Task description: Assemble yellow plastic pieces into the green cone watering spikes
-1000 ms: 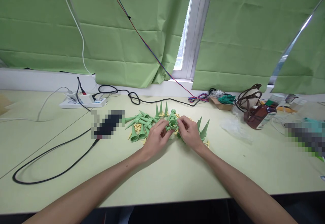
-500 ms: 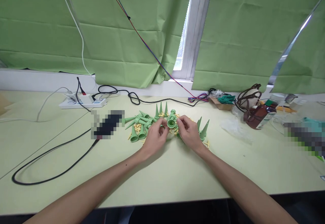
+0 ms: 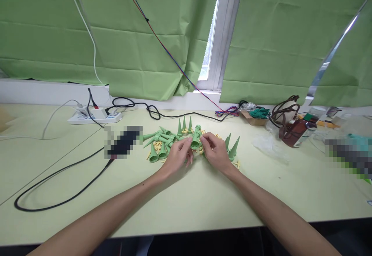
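Note:
A green plastic watering spike (image 3: 195,140), its round hollow end facing me, is held up between my two hands over the pile. My left hand (image 3: 178,154) has its thumb at the spike's left edge, with the other fingers curled below. On the opposite side, my right hand (image 3: 215,150) pinches the spike between thumb and fingertips. Loose green spikes (image 3: 154,156) lie heaped beside my left hand, with small yellow plastic pieces (image 3: 157,146) among them. Several cones stand point up behind, and more upright cones (image 3: 233,150) are right of my right hand.
A blurred-out dark device (image 3: 123,142) with a black cable lies on the left, near a white power strip (image 3: 94,115). On the right are a crumpled plastic bag (image 3: 269,147), a brown bottle (image 3: 299,132) and a small cardboard box (image 3: 253,119). Green curtains hang behind.
The spike's hollow end has tipped downward and slightly left. My left fingers have loosened and spread below it, while my right hand has shifted slightly left.

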`<action>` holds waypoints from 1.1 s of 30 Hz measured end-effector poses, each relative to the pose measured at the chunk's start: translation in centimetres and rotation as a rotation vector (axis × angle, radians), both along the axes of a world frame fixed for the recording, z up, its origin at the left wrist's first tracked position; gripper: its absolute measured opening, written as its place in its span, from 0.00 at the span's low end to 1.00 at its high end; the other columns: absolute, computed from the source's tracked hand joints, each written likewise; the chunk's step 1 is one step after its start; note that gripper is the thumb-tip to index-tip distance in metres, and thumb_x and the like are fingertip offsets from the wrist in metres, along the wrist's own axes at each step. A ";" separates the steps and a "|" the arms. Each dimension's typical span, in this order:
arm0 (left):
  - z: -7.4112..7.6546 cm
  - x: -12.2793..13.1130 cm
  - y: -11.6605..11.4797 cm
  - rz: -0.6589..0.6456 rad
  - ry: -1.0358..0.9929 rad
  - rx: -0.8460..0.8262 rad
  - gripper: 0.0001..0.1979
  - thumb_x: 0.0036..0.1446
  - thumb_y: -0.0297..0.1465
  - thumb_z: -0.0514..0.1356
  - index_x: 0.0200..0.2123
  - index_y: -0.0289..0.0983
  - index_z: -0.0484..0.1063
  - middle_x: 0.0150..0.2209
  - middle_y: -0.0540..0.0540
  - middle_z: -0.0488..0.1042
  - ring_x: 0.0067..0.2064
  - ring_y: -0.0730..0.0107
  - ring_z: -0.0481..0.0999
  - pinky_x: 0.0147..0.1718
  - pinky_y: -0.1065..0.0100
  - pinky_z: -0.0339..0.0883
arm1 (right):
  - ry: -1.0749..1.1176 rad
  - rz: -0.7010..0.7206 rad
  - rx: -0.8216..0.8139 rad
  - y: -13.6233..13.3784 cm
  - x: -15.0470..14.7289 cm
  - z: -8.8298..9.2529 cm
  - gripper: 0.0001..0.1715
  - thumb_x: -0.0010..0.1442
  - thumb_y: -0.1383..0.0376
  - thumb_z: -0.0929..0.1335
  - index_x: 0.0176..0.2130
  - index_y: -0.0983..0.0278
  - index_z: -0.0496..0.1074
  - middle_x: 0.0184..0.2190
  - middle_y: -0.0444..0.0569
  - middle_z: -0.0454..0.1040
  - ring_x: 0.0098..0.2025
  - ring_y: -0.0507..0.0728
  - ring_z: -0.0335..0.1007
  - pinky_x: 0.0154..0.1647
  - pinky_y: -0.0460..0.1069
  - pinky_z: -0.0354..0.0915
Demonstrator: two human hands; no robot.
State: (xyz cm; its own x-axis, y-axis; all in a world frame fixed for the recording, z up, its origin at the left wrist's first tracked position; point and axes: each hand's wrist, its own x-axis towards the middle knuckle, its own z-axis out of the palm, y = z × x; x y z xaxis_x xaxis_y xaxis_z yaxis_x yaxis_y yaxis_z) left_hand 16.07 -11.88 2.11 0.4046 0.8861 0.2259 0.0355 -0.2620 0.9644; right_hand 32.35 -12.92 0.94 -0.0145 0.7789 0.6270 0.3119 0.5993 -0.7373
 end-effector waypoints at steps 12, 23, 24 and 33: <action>-0.4 -0.1 -0.3 0.069 0.187 0.261 0.15 0.64 0.43 0.56 0.42 0.36 0.68 0.25 0.52 0.68 0.22 0.74 0.67 0.22 0.71 0.61 | 0.001 -0.021 -0.016 0.2 0.3 0.0 0.14 0.68 0.58 0.63 0.32 0.62 0.66 0.21 0.40 0.60 0.21 0.50 0.53 0.22 0.46 0.51; -1.4 -0.2 0.2 0.159 0.258 0.586 0.08 0.64 0.30 0.56 0.46 0.39 0.69 0.46 0.45 0.66 0.27 0.80 0.68 0.25 0.73 0.66 | -0.052 -0.067 -0.012 0.4 0.3 -0.1 0.14 0.67 0.60 0.63 0.30 0.63 0.65 0.19 0.39 0.58 0.20 0.49 0.51 0.22 0.46 0.50; -1.5 -0.2 0.2 0.150 0.250 0.604 0.08 0.64 0.28 0.56 0.46 0.40 0.69 0.47 0.45 0.66 0.27 0.81 0.67 0.25 0.73 0.66 | -0.061 -0.066 -0.011 0.4 0.2 0.0 0.15 0.67 0.60 0.63 0.29 0.63 0.65 0.19 0.39 0.58 0.20 0.49 0.51 0.22 0.46 0.50; -1.6 -0.2 0.0 0.167 0.240 0.668 0.13 0.64 0.24 0.54 0.49 0.42 0.69 0.50 0.43 0.64 0.28 0.81 0.69 0.27 0.72 0.70 | -0.049 -0.035 -0.022 0.2 0.0 -0.3 0.14 0.67 0.59 0.63 0.31 0.63 0.66 0.20 0.40 0.59 0.21 0.49 0.53 0.23 0.46 0.51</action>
